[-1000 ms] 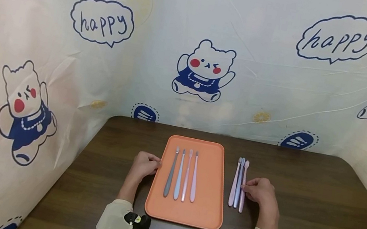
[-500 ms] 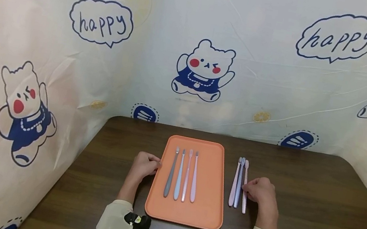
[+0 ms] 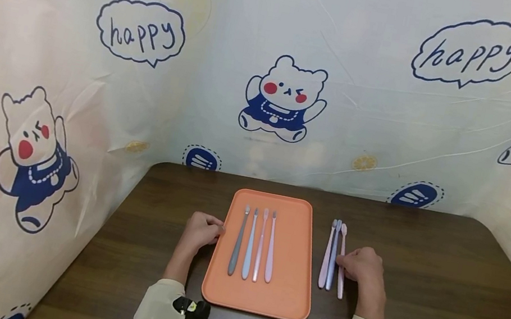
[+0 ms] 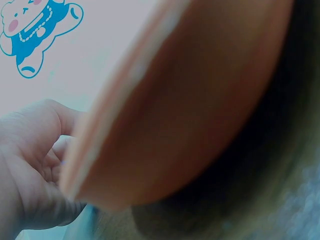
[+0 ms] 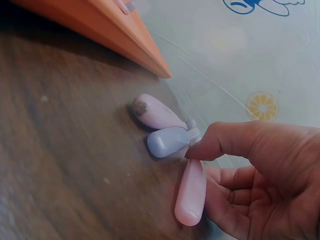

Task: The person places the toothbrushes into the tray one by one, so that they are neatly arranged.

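Right fingers (image 3: pixel 344 261) pinch a pink toothbrush (image 5: pixel 191 196); left fingers (image 3: pixel 216 225) grip an orange tray (image 3: pixel 256 298).

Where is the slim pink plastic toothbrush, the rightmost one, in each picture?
Head: the slim pink plastic toothbrush is right of centre, below mid-height.
Left wrist: not in this picture.
Right wrist: the toothbrush is below centre, slightly right.
Shared landmark: the orange rectangular tray, below centre in head; the tray, big and blurred, in left wrist; the tray, upper left, in right wrist.

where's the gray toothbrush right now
In the head view, the gray toothbrush lies on the orange tray, leftmost of four, between the left hand and the light blue toothbrush.
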### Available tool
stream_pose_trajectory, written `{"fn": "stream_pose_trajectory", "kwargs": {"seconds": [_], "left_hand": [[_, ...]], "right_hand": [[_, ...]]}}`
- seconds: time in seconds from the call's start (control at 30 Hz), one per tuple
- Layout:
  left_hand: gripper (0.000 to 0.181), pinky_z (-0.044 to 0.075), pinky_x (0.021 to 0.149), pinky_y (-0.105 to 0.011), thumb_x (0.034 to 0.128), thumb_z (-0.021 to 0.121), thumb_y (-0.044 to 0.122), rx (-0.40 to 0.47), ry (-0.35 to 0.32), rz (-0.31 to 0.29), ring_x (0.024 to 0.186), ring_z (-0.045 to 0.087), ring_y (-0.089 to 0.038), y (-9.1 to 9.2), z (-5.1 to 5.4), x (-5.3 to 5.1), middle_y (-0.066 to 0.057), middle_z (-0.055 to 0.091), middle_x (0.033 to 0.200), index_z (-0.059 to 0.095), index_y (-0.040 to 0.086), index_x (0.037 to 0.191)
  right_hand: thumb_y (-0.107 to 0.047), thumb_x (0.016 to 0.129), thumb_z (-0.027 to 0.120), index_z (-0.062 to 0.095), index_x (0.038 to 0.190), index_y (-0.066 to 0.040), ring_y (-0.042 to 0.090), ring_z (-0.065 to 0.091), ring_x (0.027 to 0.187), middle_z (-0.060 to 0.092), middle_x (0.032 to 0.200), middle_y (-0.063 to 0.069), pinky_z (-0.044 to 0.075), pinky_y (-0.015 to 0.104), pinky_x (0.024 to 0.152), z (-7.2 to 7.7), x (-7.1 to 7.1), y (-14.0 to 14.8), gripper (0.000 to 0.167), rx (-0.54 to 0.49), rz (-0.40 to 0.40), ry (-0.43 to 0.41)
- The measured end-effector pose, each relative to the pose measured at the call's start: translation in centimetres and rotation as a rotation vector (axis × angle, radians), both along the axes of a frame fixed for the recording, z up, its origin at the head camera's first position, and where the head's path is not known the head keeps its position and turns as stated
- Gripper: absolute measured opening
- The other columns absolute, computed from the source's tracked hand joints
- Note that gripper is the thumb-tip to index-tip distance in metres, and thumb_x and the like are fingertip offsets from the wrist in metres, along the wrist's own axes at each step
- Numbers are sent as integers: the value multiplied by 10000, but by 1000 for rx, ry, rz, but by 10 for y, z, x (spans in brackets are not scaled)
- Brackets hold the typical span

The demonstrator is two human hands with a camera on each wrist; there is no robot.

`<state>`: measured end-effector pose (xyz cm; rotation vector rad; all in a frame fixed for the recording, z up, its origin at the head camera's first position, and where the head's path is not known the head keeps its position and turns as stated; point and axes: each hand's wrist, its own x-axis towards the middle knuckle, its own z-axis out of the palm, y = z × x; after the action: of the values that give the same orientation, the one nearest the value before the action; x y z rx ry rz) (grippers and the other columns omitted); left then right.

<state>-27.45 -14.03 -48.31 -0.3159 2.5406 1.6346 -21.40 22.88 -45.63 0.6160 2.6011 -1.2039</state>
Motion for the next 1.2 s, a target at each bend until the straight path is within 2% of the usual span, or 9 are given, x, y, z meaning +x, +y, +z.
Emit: {"fn": "stream_pose_trajectory", "kwargs": {"seconds": [0.4,0.53,1.07,1.2], "left_hand": [[181,613,661,-279,886,685,93,-6,-1,-2,750,704,-128,0,-1,-1,-182,744,1042,783,9,1014],[184,614,661,-283,885,684,84,-3,3,-4,745,706,-124,0,0,0,-190,745,1046,780,1,1018],[188,610,659,-275,892,683,92,-18,3,5,765,713,-141,1,3,2,-187,744,1060,784,9,1027],[180,613,658,-279,892,686,89,-15,-1,5,758,716,-142,1,3,1,-187,746,1053,784,10,1021]], "right_hand": [[-273,870,690,656,665,-53,169,542,581,554,553,3,394,285,514,-5,-2,3,302,35,-1,4],[-273,871,687,641,648,-63,170,540,574,550,548,1,392,290,514,-4,-2,3,310,21,-6,10],[-229,911,653,709,762,14,150,574,622,615,613,11,475,270,566,1,2,7,290,-47,-6,45],[-192,909,635,723,885,60,130,591,635,634,662,20,505,247,572,1,1,7,268,-68,-2,60]]}}
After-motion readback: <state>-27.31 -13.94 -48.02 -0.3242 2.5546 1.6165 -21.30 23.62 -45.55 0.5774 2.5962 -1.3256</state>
